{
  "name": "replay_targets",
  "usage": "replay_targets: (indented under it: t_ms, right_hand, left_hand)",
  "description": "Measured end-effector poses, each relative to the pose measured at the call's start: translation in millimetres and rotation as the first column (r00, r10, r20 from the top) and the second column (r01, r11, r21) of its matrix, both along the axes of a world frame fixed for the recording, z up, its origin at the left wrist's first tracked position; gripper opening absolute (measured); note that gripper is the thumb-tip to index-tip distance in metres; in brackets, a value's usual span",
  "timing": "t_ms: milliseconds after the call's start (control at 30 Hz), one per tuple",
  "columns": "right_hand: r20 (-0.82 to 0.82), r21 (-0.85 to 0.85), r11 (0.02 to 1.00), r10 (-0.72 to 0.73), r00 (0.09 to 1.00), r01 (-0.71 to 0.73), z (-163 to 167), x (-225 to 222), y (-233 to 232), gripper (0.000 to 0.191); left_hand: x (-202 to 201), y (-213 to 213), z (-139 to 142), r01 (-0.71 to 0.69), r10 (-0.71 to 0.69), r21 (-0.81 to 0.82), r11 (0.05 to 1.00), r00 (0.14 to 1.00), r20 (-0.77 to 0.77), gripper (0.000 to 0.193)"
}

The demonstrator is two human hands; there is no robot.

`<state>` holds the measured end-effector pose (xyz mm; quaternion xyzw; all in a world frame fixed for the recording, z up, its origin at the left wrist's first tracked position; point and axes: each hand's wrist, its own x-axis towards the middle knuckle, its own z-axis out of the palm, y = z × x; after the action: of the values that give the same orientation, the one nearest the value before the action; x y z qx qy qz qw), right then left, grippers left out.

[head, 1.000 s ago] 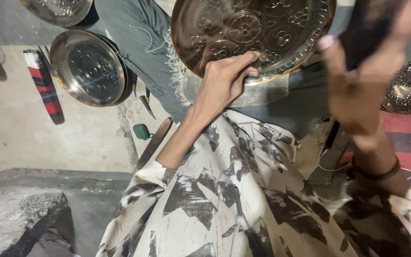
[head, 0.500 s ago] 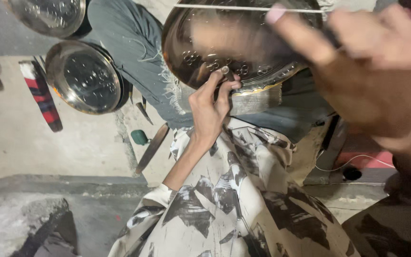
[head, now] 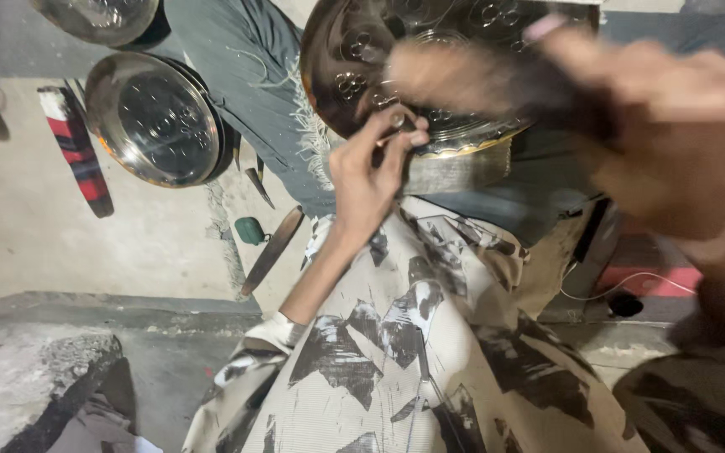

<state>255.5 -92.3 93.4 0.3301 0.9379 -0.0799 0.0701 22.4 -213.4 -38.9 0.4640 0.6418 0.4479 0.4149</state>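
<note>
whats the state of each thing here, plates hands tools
engraved metal plate: tilted up, resting on a metal block
left hand: fingertips pinching a small tool against the plate's lower rim
right hand: raised, motion-blurred, gripping a dark tool
second metal plate: lying on the floor, untouched
metal block: under the plate's rim

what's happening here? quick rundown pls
A person seated on the floor is working on a large round embossed metal plate propped in front of them. Their left hand pinches a small tool against the plate's lower edge. Their right hand is raised close to the camera and motion-blurred, gripping a dark tool whose kind cannot be told. A second embossed plate lies on the concrete floor to the left, with a red striped cloth and a few hand tools nearby.
</note>
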Motion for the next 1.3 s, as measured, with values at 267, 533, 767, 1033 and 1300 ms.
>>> replay_targets:
  t_ms: [267, 533, 767, 1033, 1300]
  right_hand:
    - [-0.662, -0.273, 0.781, -0.576, 0.479, 0.561, -115.4, 34.7, -89.9, 0.077]
    - [-0.693, -0.411, 0.657, -0.676, 0.252, 0.632, -134.7, 32.8, -134.7, 0.076]
    - [-0.7, -0.281, 0.798, -0.55, 0.455, 0.533, -89.8, 41.9, -95.8, 0.076]
    - [-0.04, -0.112, 0.947, -0.306, 0.951, 0.3, -30.9, 28.4, -73.3, 0.075]
    - [-0.46, -0.102, 0.933, -0.352, 0.815, 0.345, -80.2, 47.1, -93.2, 0.056]
  left_hand:
    - [-21.6, 27.6, 6.2, 0.384, -0.398, 0.194, 0.903, 0.916, 0.042, 0.033]
    - [-16.9, 25.4, -15.2, 0.477, -0.464, 0.284, 0.832, 0.878, -0.118, 0.036]
    - [-18.3, 21.2, -25.0, 0.464, -0.425, 0.329, 0.822, 0.886, -0.187, 0.034]
    - [-13.2, 31.1, -26.7, 0.507, -0.457, 0.313, 0.803, 0.861, -0.223, 0.032]
    - [-14.1, 45.6, -19.4, 0.637, -0.574, 0.29, 0.714, 0.77, -0.278, 0.029]
